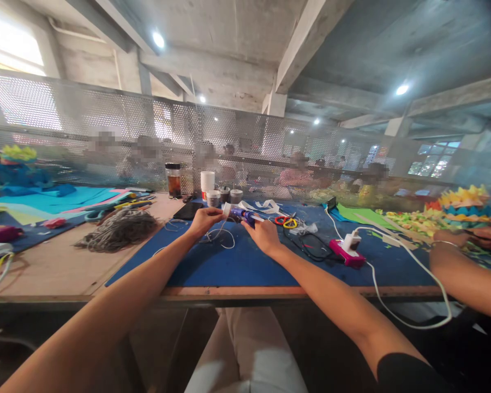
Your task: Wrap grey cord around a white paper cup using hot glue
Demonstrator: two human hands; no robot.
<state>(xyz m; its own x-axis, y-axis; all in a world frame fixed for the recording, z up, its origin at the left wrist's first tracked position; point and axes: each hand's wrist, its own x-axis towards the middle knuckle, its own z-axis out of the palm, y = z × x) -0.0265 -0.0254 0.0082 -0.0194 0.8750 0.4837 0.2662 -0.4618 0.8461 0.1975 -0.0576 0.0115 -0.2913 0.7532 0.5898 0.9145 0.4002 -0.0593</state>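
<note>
Head view, workbench. A wooden table (45, 273) runs across the frame, backed by a perforated metal screen (118, 131). A blue mat (245, 265) covers the table's middle. On the left lie sheets of coloured paper (53, 199) and a heap of grey cord (118, 229). On the right sits a pile of folded paper flowers (462, 204), where a co-worker's arm (466, 278) reaches in from the frame edge.

Both of the wearer's forearms stretch forward over the mat. The left hand (203, 220) has its fingers closed on the white rear end of a blue glue gun (241, 213), which lies at the far middle of the mat, just in front of the cups. The right hand (264, 233) rests palm down with its fingers together on the gun's other end; whether they clamp it cannot be told.

A white cable (409, 262) loops off the table edge from a pink power strip (347, 252) right of the hands. A stack of white cups (207, 183) and a dark jar (173, 180) stand by the screen. Red and yellow scissors (285, 221) lie just beyond the right hand.
</note>
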